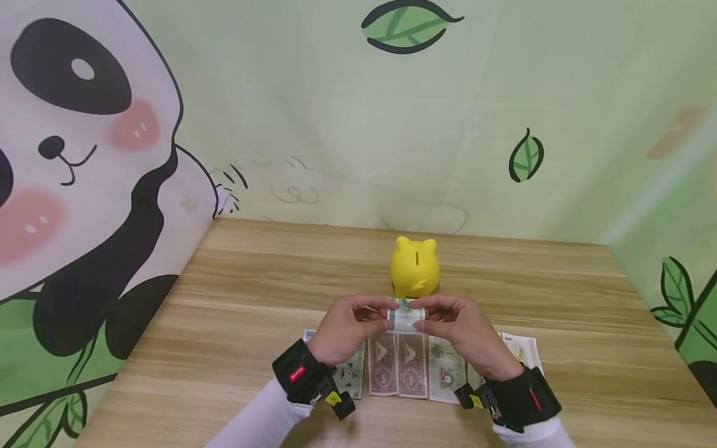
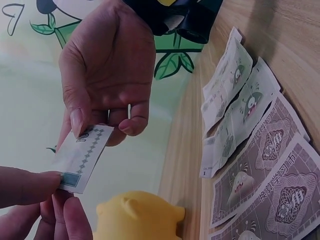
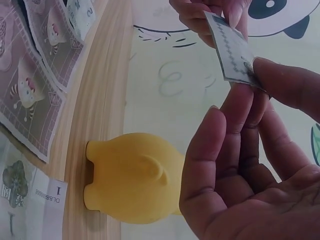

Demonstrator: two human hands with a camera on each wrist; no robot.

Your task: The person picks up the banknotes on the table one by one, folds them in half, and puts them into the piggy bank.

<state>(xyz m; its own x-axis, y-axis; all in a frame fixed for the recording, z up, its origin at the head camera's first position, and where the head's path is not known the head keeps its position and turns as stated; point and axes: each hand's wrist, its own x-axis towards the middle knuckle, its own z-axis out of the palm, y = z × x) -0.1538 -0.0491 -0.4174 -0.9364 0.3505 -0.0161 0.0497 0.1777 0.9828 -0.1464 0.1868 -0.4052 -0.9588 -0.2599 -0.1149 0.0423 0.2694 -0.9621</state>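
Note:
A small folded play banknote (image 1: 406, 320), pale with a green patterned border, is held up between both hands in front of the yellow piggy bank (image 1: 415, 269). My left hand (image 1: 343, 328) pinches one end of the note between thumb and fingers. At the opposite end, the thumb and fingers of my right hand (image 1: 466, 325) grip it. The left wrist view shows the note (image 2: 82, 157) stretched flat between the two thumbs. In the right wrist view the note (image 3: 232, 52) tilts, with the piggy bank (image 3: 137, 177) beyond. The bank's coin slot is visible on top.
Below the hands, a row of play banknotes lies on the wooden table (image 1: 252, 280): two brown notes (image 1: 383, 370) in the middle, green notes (image 1: 350, 373) at left, and pale notes (image 1: 522, 348) at right, partly covered by my right arm. A panda-printed backdrop (image 1: 313, 124) stands behind.

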